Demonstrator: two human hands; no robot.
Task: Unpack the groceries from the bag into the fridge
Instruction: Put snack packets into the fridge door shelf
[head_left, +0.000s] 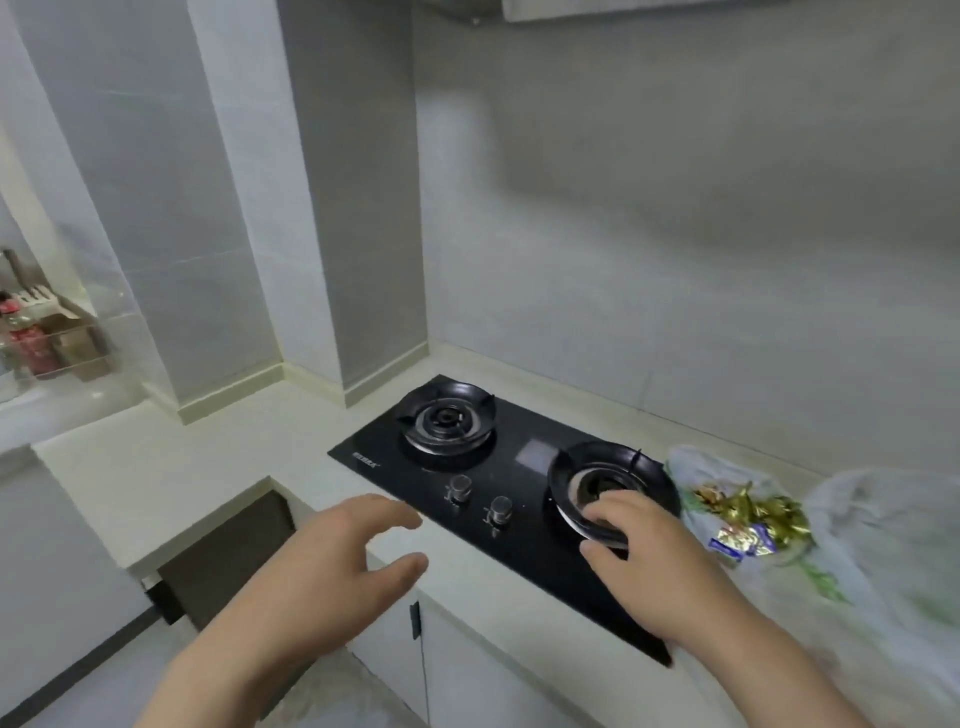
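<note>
A translucent white plastic grocery bag (883, 525) lies on the counter at the right, with a pack of gold-wrapped sweets (753, 514) showing through its open mouth. My right hand (649, 561) hovers over the stove's right burner, fingers relaxed and empty, just left of the bag. My left hand (337, 561) is held out over the counter's front edge, fingers spread, holding nothing. No fridge is in view.
A black two-burner gas stove (498, 483) with two knobs is set into the pale counter (156, 467). White cabinet doors (467, 665) run below it. At far left a clear rack (47, 332) holds bottles. Grey tiled walls close the corner.
</note>
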